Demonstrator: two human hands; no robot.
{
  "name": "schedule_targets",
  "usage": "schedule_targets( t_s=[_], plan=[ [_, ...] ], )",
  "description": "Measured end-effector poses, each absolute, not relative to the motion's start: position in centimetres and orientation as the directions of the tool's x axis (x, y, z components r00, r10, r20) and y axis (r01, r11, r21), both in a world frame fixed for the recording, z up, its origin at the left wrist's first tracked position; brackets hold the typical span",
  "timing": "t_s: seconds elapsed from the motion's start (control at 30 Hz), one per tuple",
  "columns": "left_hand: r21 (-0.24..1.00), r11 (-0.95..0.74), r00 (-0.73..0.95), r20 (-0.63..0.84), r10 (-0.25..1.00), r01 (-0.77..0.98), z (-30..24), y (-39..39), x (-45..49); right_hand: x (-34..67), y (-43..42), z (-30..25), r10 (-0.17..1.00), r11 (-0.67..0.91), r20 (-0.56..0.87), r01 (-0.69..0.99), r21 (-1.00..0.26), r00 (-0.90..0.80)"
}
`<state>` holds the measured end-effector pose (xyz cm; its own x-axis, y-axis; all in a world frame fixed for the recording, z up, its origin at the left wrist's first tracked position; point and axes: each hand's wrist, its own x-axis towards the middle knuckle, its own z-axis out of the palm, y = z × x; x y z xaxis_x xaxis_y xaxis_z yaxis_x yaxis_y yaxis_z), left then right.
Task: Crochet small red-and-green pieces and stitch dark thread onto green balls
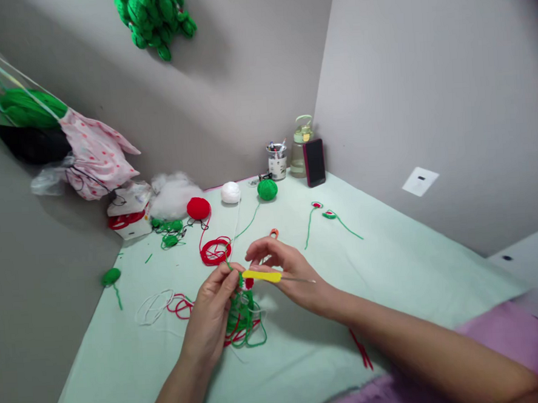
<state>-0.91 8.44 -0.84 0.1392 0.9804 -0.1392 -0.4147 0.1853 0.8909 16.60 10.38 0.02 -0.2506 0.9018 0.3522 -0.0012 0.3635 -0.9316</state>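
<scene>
One crocheted piece (249, 283) | left fingers (229, 284) pinch it, apparently for steadiness | right fingers (264, 245) half-curled, grip unclear | yellow-handled hook (262, 277) beside them, perhaps tucked for clearance

1. I see a yellow handle on the crochet hook (261, 277), and its shaft reads silvery grey.
2. The crochet piece (249, 283) looks green, white and red to me, though it's too small and half hidden to be sure.
3. I get one white ball (230, 192), one red ball (199, 209) and one green ball (267, 190).
4. I make out reddish dots on the pink bag (97, 148).
5. My tablecloth (405, 266) is pale mint, the wall (252, 75) grey.
6. I see the phone (314, 162) black, edged dark pinkish-red.
</scene>
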Motion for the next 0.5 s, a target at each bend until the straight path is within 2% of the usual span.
schedule_targets(
  t_s=[0.03,0.1,0.23,0.4,0.5],
  plan=[
    [0.912,0.148,0.119,-0.110,0.987,-0.382,-0.8,8.4,-0.8,16.5,10.5,0.1,0.927,0.207,0.223,-0.087,-0.975,-0.302],
    [0.933,0.098,0.084,-0.074,0.994,-0.346,-0.9,8.3,-0.7,16.1,10.6,0.1,0.919,0.020,0.089,-0.181,-0.983,-0.385],
    [0.932,0.125,0.099,-0.096,0.990,-0.341,-1.4,8.2,-0.5,15.5,10.1,0.0,0.912,-0.084,0.017,-0.228,-0.970,-0.410],
    [0.965,0.063,0.018,-0.061,0.998,-0.254,-1.8,8.0,-0.6,15.2,9.8,-0.4,0.932,-0.113,-0.030,-0.212,-0.971,-0.361],
    [0.946,0.104,0.066,-0.087,0.994,-0.308,-1.9,8.1,-0.8,15.2,10.0,-1.0,0.904,-0.133,-0.040,-0.191,-0.973,-0.426]
  ],
)
